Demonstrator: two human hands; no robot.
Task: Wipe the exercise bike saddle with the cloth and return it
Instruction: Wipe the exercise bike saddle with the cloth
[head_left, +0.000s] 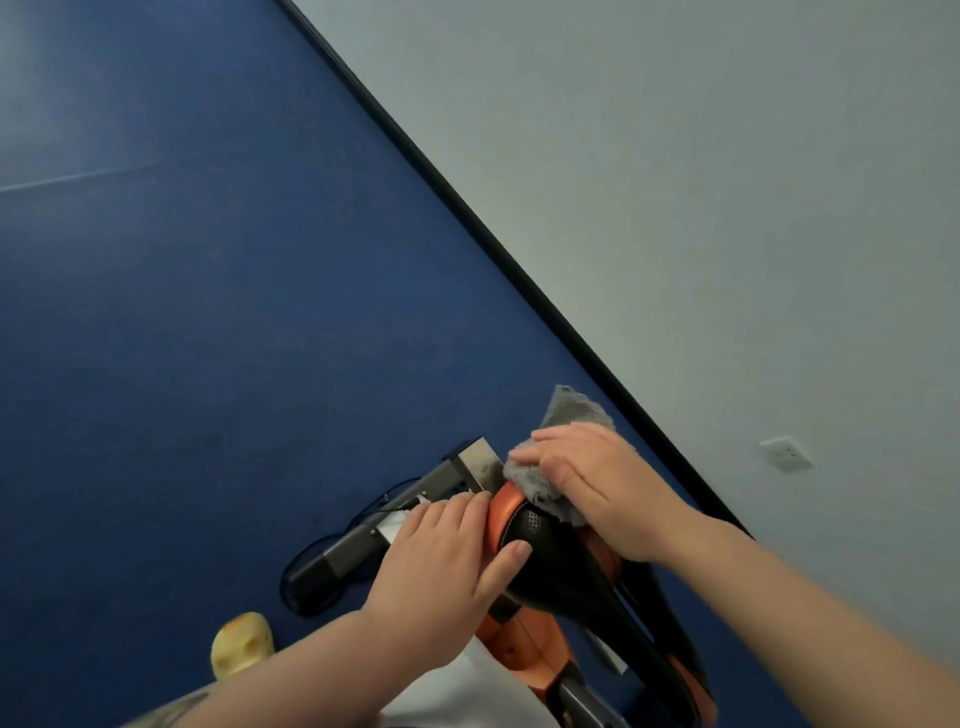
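Pressing the cloth (569, 413) with flat fingers, your right hand (597, 483) covers the far end of the saddle (543, 532), whose length runs toward you. Your left hand (441, 564) grips its side.

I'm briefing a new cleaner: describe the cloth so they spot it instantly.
Near where the blue floor meets the grey wall stands the black-and-orange saddle. On its far end, under the right hand, lies the cloth: grey, fuzzy, ragged-edged, the only fabric there.

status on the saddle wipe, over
Right hand flat, pressing cloth onto saddle. Left hand grips saddle's side. Nothing blocking the wipe.
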